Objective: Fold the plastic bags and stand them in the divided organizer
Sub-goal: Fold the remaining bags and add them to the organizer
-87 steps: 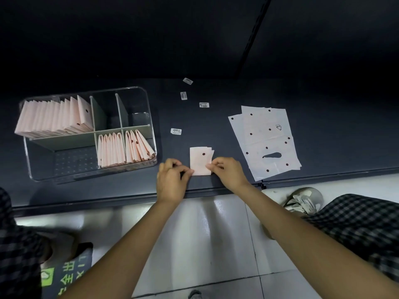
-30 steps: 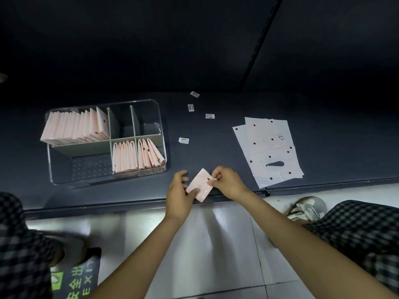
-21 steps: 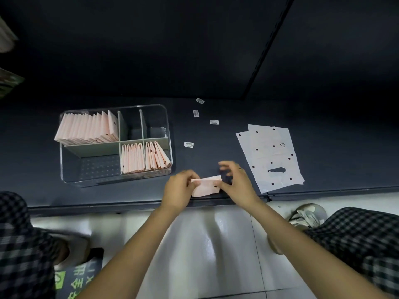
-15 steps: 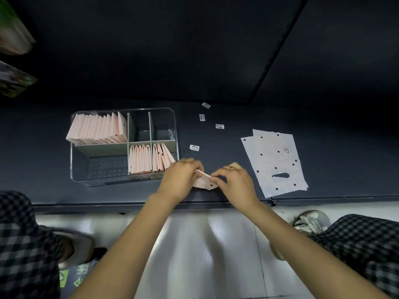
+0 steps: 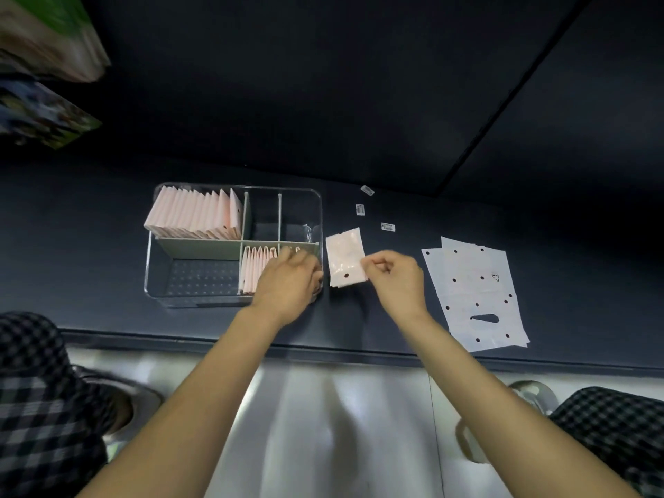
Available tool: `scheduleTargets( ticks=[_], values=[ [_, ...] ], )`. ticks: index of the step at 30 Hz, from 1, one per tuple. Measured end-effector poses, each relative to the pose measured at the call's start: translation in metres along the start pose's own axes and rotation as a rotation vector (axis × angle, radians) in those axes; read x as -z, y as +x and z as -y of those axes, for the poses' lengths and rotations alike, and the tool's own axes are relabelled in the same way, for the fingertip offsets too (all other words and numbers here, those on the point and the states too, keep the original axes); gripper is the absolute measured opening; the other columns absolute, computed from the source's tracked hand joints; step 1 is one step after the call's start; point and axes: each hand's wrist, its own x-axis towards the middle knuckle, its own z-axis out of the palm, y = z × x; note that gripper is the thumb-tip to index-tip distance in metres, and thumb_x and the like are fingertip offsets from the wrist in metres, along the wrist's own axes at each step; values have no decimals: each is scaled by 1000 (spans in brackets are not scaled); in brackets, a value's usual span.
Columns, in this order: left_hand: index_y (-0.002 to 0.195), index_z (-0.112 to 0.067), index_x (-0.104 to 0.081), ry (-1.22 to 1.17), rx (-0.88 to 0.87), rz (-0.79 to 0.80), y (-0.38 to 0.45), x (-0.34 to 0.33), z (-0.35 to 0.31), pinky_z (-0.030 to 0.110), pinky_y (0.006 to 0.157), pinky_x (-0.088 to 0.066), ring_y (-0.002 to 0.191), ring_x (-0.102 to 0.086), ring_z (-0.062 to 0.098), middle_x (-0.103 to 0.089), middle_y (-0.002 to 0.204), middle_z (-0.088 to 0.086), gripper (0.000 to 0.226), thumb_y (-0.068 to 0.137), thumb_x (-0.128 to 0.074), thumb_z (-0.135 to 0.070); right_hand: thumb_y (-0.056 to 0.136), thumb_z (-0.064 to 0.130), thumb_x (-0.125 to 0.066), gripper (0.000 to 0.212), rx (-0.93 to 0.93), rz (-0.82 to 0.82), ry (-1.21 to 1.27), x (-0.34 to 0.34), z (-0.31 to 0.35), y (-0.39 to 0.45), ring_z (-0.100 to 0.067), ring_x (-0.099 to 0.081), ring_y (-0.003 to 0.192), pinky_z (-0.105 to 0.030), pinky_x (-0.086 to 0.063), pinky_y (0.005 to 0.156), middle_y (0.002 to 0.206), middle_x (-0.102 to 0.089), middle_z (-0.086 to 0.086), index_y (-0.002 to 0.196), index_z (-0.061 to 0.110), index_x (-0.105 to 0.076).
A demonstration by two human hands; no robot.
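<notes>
My right hand (image 5: 397, 278) pinches the right edge of a folded pink plastic bag (image 5: 345, 256), held just right of the clear divided organizer (image 5: 158, 246). My left hand (image 5: 289, 282) reaches into the organizer's front right compartment, over the folded bags (image 5: 257, 269) standing there; its fingers are blurred and partly hide those bags. A long row of folded bags (image 5: 194, 215) stands in the back left compartment. Unfolded white bags (image 5: 478, 296) with black dots lie flat on the dark shelf at the right.
Three small white labels (image 5: 388, 227) lie on the shelf (image 5: 395, 325) behind my right hand. The organizer's two back right compartments and front left compartment hold nothing. The shelf's front edge runs just below my wrists. Colourful packages (image 5: 43, 66) hang at top left.
The folded bag left my left hand and rose in my right hand toward the organizer's right side. My left hand moved left into the front right compartment.
</notes>
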Motion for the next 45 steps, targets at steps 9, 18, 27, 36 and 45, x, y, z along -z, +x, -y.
scheduleTargets(
  ticks=[9,18,27,36,45],
  values=[
    [113,-24,-63,416,-314,197,-3,-6,34,34,87,-26,107,-37,20,-53,113,-5,61,91,-26,-66,82,18,-61,12,35,93,-166,-23,18,16,-12,-57,66,-24,-45,64,57,-58,13,72,22,-67],
    [102,-19,-66,413,-346,110,-9,-2,42,35,89,-28,105,-41,21,-56,106,-4,56,91,-33,-63,84,19,-49,17,193,52,-667,-63,29,9,-37,-60,80,-30,-38,60,85,-67,-12,85,12,-64],
    [103,-13,-66,247,-357,32,-14,2,42,35,90,-35,108,-48,23,-58,111,1,43,92,-47,-51,86,14,-48,20,-4,172,-630,-91,31,6,-36,-62,93,-32,-46,67,97,-67,-14,90,9,-68],
    [109,-8,-65,108,-309,-62,-27,10,43,36,82,-54,98,-64,26,-65,110,7,41,75,-78,-28,89,16,-51,21,-32,321,-368,-91,11,1,-33,-61,88,-31,-47,68,88,-69,-14,81,15,-71],
    [108,-10,-69,225,-302,-108,-26,2,33,40,95,-47,108,-61,28,-67,113,8,39,82,-68,-39,84,6,-66,24,63,57,64,13,-80,-5,-3,-60,76,-10,-47,75,88,-70,8,97,27,-67]
  ],
)
